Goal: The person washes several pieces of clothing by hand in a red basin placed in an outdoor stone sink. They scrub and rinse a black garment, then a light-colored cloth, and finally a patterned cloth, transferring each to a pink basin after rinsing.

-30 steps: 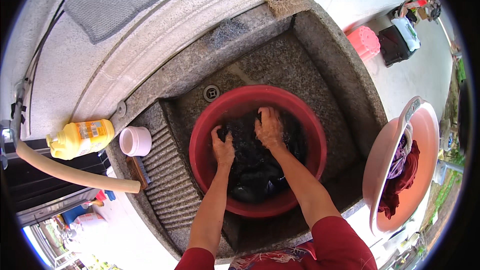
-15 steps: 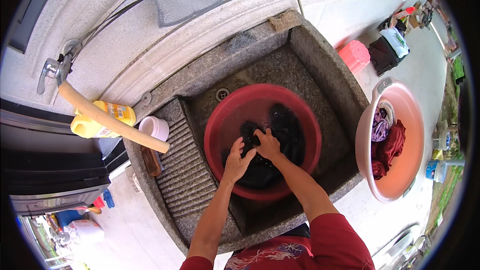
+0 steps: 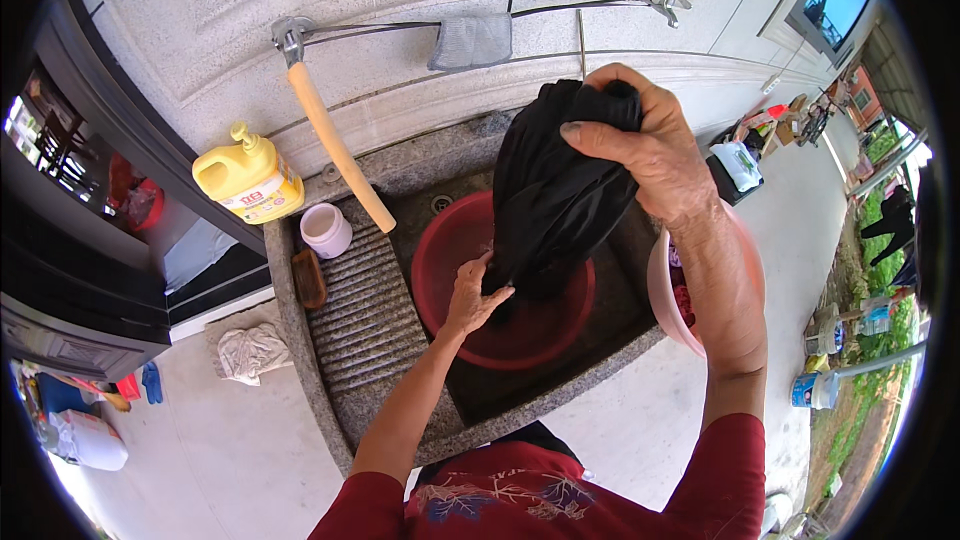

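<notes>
My right hand [image 3: 648, 145] grips the top of a wet black garment [image 3: 550, 200] and holds it high above a red basin [image 3: 440, 260]. The cloth hangs down into the basin. My left hand [image 3: 472, 292] squeezes its lower end just over the basin's middle. The basin stands inside a grey stone sink [image 3: 400, 180] with a ribbed washboard [image 3: 362, 312] on its left side.
A yellow pump bottle [image 3: 250, 180], a white cup [image 3: 325, 229] and a brown brush [image 3: 309, 278] sit at the sink's left. A tan hose [image 3: 340, 155] hangs from a wall tap. A pink tub [image 3: 672, 308] with clothes stands right, a rag [image 3: 250, 352] lies left.
Both hands were down in the basin kneading the black garment. Now my right hand has lifted it high out of the basin, and my left hand grips its lower part. The view has tilted up.
</notes>
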Demonstrator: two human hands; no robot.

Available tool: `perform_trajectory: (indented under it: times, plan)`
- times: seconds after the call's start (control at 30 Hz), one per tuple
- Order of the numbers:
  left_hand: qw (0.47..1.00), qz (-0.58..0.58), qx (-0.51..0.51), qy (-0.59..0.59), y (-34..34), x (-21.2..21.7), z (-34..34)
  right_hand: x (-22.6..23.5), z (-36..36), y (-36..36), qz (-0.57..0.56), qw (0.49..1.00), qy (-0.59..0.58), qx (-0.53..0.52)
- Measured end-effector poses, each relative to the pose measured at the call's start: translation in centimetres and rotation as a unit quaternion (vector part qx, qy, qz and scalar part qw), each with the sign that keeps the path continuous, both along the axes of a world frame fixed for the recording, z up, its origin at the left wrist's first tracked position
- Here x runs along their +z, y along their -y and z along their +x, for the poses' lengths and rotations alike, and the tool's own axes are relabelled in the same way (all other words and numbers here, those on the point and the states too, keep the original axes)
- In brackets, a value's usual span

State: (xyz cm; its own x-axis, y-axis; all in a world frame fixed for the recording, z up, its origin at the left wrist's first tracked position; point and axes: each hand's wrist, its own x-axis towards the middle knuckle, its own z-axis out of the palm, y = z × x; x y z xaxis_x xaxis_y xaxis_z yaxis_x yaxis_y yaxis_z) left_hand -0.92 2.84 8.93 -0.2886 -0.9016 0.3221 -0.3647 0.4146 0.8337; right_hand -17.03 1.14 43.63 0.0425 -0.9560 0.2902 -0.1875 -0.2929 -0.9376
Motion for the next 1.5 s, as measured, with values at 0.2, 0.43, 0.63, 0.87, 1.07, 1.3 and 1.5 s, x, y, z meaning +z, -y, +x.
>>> perform_trajectory:
  times: [0.2,0.43,0.63,0.87,1.07,1.3,1.5]
  plan:
    - [0.972,0.060,-0.033,-0.225,1.1,11.2,-2.0,13.2,-4.4,-3.1,-0.084,0.995,0.055,-0.014]
    - [0.972,0.162,-0.002,-0.171,1.2,6.1,0.0,6.5,-2.0,-3.9,-0.055,0.993,0.097,-0.043]
    - [0.945,0.322,0.045,0.030,-0.5,-5.9,0.9,-20.3,-3.5,-0.9,-0.008,0.989,-0.125,-0.082]
    - [0.908,0.251,0.026,0.335,0.8,-8.4,-4.5,-42.9,-1.5,-1.0,0.092,0.897,-0.390,-0.186]
    - [0.868,0.266,0.036,0.418,0.3,-13.8,-6.4,-49.0,-2.4,0.3,0.184,0.921,-0.331,-0.088]
    - [0.796,0.297,-0.032,0.527,2.6,-11.9,-7.2,-51.4,-4.1,3.4,0.196,0.940,-0.278,0.002]
    - [0.888,0.323,0.037,0.326,2.2,-9.1,-4.7,-43.4,-3.6,5.5,0.205,0.933,-0.277,-0.105]
